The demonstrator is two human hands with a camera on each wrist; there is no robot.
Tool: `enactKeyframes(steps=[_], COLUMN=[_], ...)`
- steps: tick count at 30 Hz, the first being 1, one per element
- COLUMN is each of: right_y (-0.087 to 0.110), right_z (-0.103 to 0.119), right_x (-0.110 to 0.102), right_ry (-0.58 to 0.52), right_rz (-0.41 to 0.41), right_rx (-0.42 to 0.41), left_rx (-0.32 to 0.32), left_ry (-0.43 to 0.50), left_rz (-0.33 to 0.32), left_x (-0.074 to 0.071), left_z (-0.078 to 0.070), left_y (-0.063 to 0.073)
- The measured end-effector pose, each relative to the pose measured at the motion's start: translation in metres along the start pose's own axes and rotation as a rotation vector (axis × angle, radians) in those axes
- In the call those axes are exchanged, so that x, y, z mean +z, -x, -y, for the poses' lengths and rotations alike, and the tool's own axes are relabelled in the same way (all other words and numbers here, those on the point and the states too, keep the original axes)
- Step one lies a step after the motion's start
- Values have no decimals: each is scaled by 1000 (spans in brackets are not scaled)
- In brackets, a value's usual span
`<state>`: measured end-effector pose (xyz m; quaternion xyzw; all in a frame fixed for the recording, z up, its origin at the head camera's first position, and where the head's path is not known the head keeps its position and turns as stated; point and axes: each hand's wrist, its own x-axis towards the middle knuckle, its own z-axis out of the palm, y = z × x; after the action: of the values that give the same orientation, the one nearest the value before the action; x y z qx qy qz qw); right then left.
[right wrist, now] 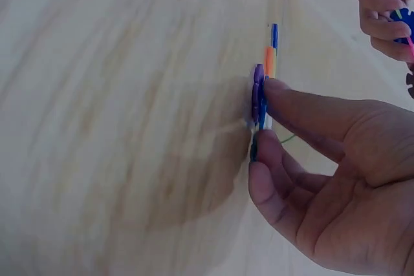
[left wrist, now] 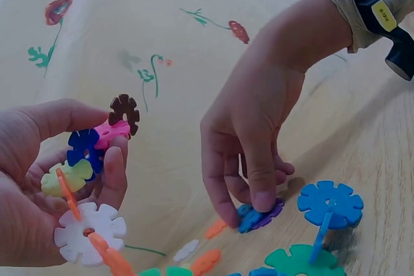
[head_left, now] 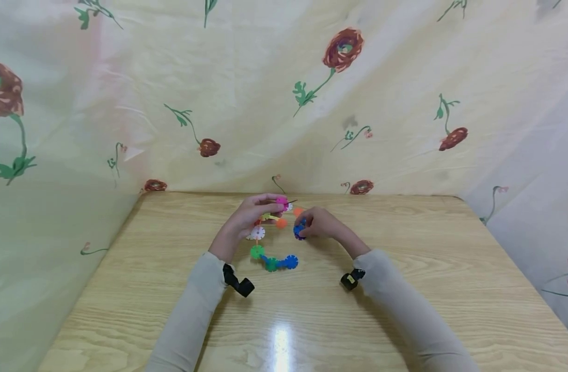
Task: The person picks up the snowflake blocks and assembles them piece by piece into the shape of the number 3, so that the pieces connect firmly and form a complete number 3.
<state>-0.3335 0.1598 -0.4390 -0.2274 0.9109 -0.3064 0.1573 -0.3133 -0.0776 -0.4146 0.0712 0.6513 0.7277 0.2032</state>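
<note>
The left hand [head_left: 247, 216] grips a curving, multicoloured chain of notched, round plastic discs [head_left: 257, 252] above the pale wooden desk [head_left: 419, 258]. The right hand [head_left: 323, 223] pinches overlapping blue and purple plastic discs [left wrist: 248, 219].

From above, the head view faces forward over the pale wood-grained table [head_left: 321, 310], while both wrist views look in closely, sharing the bare left hand [left wrist: 29, 166] and bare right hand [left wrist: 242, 140].

Surface [head_left: 442, 248]: brightly lit, white glare streak near the head view's bottom edge
Cloth [head_left: 247, 77]: pale sheen along its folds
Sleeves [head_left: 416, 310]: soft-edged shadows beneath
Left wrist view: dimmer, greyer
Fingers [right wrist: 262, 182]: brownish shadow beside them, wood grain blurred, hazy right wrist view
</note>
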Motion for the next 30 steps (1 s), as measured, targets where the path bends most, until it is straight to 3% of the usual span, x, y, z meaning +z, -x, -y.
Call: enactKeyframes(steps=[15, 19, 25, 30], right_y=[5, 13, 22, 24], right_z=[0, 4, 12, 16], right_x=[1, -5, -18, -23], right_ry=[-104, -277, -578, -726], right_rz=[-24, -93, -285, -357], right_rx=[15, 19, 14, -30], left_rx=[-1, 7, 14, 16], left_ry=[-14, -17, -22, -24], left_rz=[4, 19, 27, 24], left_x=[0, 0, -1, -1], left_z=[0, 0, 0, 0], left_y=[0, 0, -1, -1])
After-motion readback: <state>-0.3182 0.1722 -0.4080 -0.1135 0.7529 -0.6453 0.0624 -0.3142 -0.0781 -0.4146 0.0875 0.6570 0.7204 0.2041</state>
